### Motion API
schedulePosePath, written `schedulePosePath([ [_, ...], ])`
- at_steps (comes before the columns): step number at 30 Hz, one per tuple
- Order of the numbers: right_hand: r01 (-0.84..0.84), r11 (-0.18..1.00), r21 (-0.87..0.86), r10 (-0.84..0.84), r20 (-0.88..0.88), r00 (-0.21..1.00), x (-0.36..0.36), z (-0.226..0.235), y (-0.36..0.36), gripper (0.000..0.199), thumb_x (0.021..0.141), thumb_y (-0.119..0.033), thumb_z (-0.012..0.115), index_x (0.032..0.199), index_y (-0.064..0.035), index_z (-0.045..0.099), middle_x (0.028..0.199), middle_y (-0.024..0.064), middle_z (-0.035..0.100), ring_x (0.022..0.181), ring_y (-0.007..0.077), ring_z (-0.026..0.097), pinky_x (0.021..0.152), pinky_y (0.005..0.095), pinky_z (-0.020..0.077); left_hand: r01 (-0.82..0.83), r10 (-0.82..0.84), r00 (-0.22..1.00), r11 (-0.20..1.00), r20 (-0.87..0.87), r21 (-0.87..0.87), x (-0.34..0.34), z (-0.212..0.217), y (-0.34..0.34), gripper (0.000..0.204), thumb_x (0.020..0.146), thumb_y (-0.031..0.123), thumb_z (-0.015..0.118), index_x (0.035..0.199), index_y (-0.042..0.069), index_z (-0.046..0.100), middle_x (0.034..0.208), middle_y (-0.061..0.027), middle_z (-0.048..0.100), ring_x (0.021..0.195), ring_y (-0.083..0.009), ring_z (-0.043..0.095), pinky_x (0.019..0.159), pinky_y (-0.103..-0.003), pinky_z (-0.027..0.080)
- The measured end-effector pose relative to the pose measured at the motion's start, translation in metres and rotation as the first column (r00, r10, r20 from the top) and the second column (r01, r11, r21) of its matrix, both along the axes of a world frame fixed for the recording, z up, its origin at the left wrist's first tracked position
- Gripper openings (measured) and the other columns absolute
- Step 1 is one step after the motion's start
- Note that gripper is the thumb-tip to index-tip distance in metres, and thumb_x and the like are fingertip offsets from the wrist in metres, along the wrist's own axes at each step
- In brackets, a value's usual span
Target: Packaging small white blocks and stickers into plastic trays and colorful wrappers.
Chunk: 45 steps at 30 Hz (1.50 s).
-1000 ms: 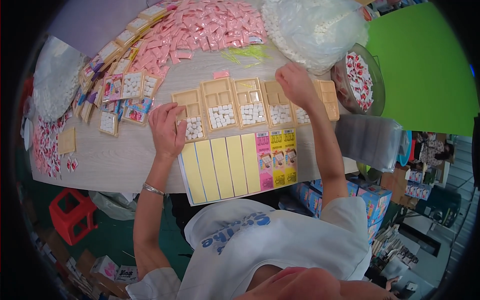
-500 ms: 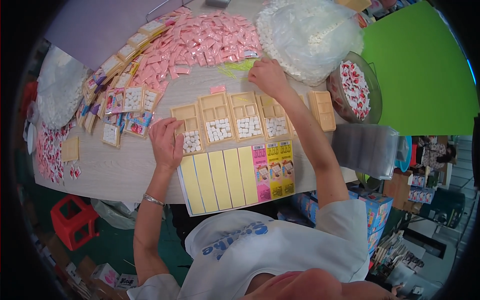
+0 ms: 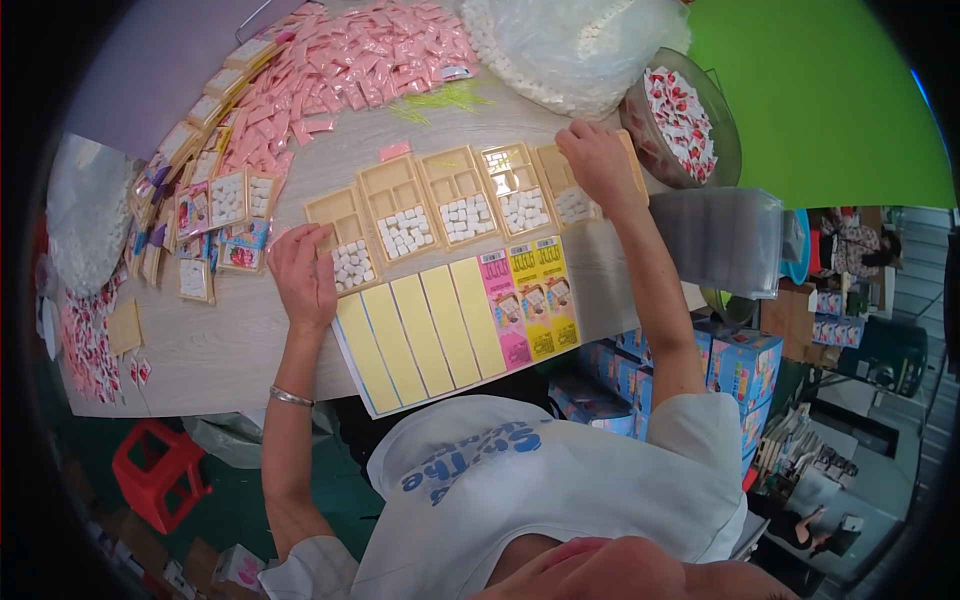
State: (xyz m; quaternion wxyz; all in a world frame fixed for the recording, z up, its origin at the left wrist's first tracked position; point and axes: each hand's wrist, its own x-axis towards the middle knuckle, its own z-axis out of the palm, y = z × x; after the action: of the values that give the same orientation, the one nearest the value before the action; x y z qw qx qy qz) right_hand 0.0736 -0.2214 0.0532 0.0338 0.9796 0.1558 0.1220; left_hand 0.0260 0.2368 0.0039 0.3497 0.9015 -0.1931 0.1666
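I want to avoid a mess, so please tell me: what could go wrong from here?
The left hand is at the leftmost beige rectangular plastic tray; a bump might scatter its small white cubes. The right hand is over a similar tray near the row's right end and might shift it. The rectangular yellow-and-pink printed paper sheet lies at the grey table's near edge and could slip off.

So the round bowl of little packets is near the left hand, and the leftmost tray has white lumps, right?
Almost: the head view shows the round bowl near the right hand, not the left hand. The leftmost tray does have white lumps.
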Motion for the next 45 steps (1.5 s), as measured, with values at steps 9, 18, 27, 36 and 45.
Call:
schedulePosePath([
  [9,-0.005,0.901,0.435,0.038,-0.067,0.997,0.053,0.006,0.076,0.016,0.090,-0.022,0.066,0.098,-0.0116,0.076,0.091,0.0103,0.068,0.085,0.0335,0.067,0.076,0.0438,0.0541,0.022,-0.025,0.998,0.999,0.056,0.043,-0.002,0.004,-0.001,0.028,0.089,0.011,0.056,0.112,0.003,0.067,0.113,-0.0134,0.064,0.110,-0.0322,0.055,0.106,-0.045,0.034],
  [18,0.176,0.977,0.122,-0.156,-0.159,0.975,0.101,-0.049,0.094,0.018,0.091,-0.024,0.062,0.090,-0.0099,0.073,0.097,0.0130,0.069,0.085,0.0364,0.069,0.074,0.0484,0.0563,-0.005,0.006,1.000,0.999,0.021,-0.044,-0.003,0.000,-0.002,0.027,0.089,0.012,0.056,0.111,0.002,0.068,0.111,-0.0139,0.064,0.109,-0.0319,0.056,0.108,-0.045,0.034],
  [27,-0.110,0.939,0.326,0.153,-0.110,0.982,0.056,0.001,0.156,0.012,0.091,-0.022,0.063,0.092,-0.0100,0.066,0.095,0.0095,0.066,0.084,0.0336,0.069,0.072,0.0461,0.0558,-0.019,0.020,0.999,0.999,0.038,-0.046,-0.003,0.006,0.004,0.023,0.089,0.014,0.058,0.107,0.004,0.069,0.107,-0.0111,0.064,0.103,-0.0301,0.056,0.101,-0.043,0.037],
  [36,0.043,0.891,0.452,-0.003,-0.088,0.996,0.103,-0.021,0.160,0.014,0.089,-0.027,0.068,0.086,-0.0135,0.073,0.093,0.0086,0.070,0.083,0.0318,0.070,0.069,0.0458,0.0549,-0.017,0.019,0.999,0.998,0.031,-0.057,-0.003,0.005,0.002,0.022,0.087,0.012,0.060,0.105,0.005,0.069,0.106,-0.0106,0.064,0.102,-0.0302,0.056,0.100,-0.042,0.038],
  [45,0.129,0.981,0.143,-0.111,-0.130,0.985,0.118,-0.040,0.164,0.016,0.092,-0.025,0.062,0.094,-0.0126,0.073,0.100,0.0092,0.070,0.085,0.0321,0.070,0.073,0.0463,0.0551,-0.016,0.017,1.000,0.998,0.020,-0.057,-0.003,0.001,0.005,0.022,0.085,0.016,0.063,0.105,0.007,0.069,0.105,-0.0094,0.064,0.104,-0.0294,0.057,0.099,-0.043,0.038],
])
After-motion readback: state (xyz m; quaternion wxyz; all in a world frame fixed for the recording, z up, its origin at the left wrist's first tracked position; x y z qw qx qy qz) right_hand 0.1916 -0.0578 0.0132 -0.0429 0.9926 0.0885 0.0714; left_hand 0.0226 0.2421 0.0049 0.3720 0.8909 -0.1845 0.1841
